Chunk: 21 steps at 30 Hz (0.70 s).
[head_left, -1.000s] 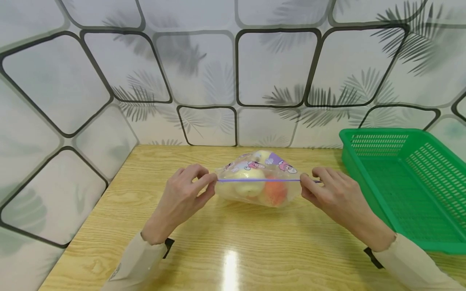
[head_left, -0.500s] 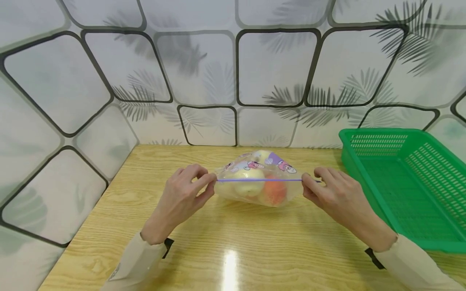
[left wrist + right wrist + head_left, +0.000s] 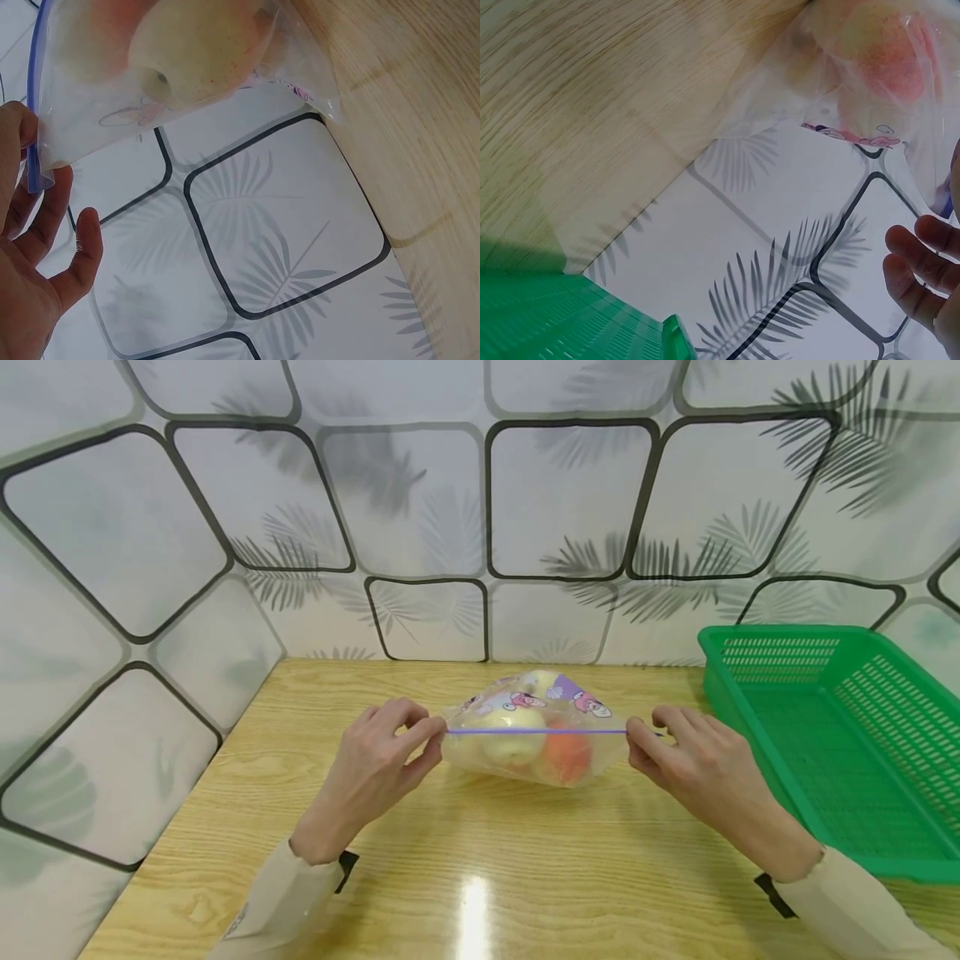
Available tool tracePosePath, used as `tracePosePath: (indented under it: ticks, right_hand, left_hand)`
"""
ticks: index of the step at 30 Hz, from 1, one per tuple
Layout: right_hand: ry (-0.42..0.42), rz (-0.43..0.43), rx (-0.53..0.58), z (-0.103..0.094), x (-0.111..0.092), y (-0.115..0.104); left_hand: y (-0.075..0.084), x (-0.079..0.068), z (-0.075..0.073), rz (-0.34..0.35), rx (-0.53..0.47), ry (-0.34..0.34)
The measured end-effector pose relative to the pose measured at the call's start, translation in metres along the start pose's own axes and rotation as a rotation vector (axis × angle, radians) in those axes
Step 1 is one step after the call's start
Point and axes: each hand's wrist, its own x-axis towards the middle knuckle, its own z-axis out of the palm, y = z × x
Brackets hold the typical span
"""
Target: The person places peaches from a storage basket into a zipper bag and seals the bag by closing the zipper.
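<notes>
A clear zip bag with cartoon prints and a purple zip strip lies on the table, holding several peaches. One pale peach and one red peach show through its front. My left hand pinches the left end of the strip; in the left wrist view its thumb and fingers meet at the purple edge. At the strip's other end, my right hand pinches it between thumb and forefinger. The right wrist view catches only some fingertips beside the bag.
A green plastic basket with slotted walls stands on the wooden table to the right, close to my right forearm. Behind the table rises a wall with a leaf and line pattern.
My right hand has slid slightly to the right along the purple strip, so a little more of the strip shows between the hands. The left hand stays put.
</notes>
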Motion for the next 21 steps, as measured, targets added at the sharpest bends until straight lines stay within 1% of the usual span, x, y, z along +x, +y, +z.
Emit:
tracePosePath:
  ticks: [6, 10, 13, 15, 17, 19, 21]
  right_hand:
    - [0.016, 0.000, -0.002, -0.001, 0.000, 0.000]
    - [0.018, -0.002, -0.003, -0.001, 0.000, 0.001]
    - [0.010, 0.000, 0.003, 0.000, -0.001, 0.001]
    - [-0.003, -0.002, 0.018, -0.001, -0.003, 0.001]
    - [-0.035, -0.011, 0.042, -0.002, -0.006, 0.001]
    - [-0.083, -0.024, 0.076, -0.004, -0.010, 0.000]
    - [-0.135, -0.035, 0.110, -0.007, -0.014, -0.001]
  left_hand:
    - [-0.002, -0.001, 0.000, 0.010, -0.003, 0.014]
    - [-0.003, -0.001, 0.000, 0.012, 0.002, 0.031]
    - [-0.003, 0.000, -0.001, 0.011, -0.002, 0.031]
    - [-0.003, 0.000, -0.001, 0.012, -0.006, 0.032]
    - [-0.003, -0.001, -0.001, 0.005, -0.016, 0.019]
    - [-0.002, -0.004, 0.000, -0.005, -0.040, 0.008]
    - [-0.001, -0.008, 0.001, -0.001, -0.072, -0.014]
